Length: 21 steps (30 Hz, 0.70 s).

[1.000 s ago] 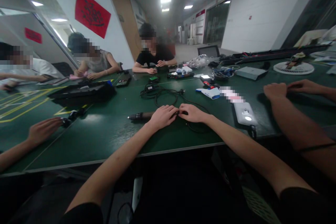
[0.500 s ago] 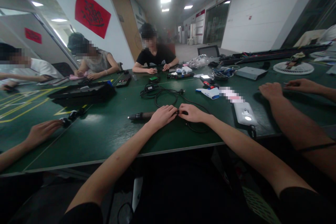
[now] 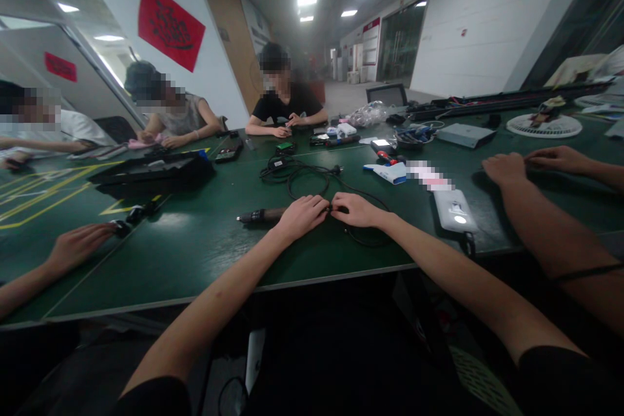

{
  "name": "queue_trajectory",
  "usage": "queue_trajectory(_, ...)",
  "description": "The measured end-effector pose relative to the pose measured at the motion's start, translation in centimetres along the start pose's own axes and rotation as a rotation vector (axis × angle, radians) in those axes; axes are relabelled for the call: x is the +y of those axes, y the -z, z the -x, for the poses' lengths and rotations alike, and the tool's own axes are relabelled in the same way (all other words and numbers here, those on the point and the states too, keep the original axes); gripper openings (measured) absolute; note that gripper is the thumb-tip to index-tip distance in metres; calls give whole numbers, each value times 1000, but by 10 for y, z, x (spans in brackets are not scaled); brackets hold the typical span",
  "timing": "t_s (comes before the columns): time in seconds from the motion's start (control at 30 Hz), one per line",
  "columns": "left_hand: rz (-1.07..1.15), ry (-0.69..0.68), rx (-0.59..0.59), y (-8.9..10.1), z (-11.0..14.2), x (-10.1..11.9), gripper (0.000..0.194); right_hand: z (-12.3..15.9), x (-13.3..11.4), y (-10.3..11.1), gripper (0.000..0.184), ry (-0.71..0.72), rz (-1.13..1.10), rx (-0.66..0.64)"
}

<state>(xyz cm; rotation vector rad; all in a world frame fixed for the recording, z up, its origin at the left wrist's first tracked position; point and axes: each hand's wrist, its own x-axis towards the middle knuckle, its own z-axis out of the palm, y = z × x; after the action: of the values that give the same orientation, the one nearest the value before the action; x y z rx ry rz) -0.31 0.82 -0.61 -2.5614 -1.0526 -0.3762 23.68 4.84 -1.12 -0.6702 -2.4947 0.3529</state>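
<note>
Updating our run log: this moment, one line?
left hand: gripping dark tool | right hand: at tool's rear end | black plug: on table beyond hands

From my remote post I count the wearer's two bare hands (image 3: 303, 216), one dark cylindrical power screwdriver (image 3: 264, 215), three co-workers with heads in view (image 3: 290, 105), two red lettered paper signs (image 3: 171, 25), one flat grey box (image 3: 465, 135), one round white grille (image 3: 524, 127).

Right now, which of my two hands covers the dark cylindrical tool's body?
Your left hand: it lies over the body of the dark cylindrical tool. Your right hand sits beyond it, farther from the tip.
</note>
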Motion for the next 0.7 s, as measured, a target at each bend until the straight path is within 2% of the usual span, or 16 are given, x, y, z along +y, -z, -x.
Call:
queue_trajectory(0.37,12,16,-8,-1,-1,-2,19,0,-4,3,10,-7,-5,-7)
queue_trajectory(0.7,37,7,-22,7,0,4,16,0,-2,2,9,-3,6,-7)
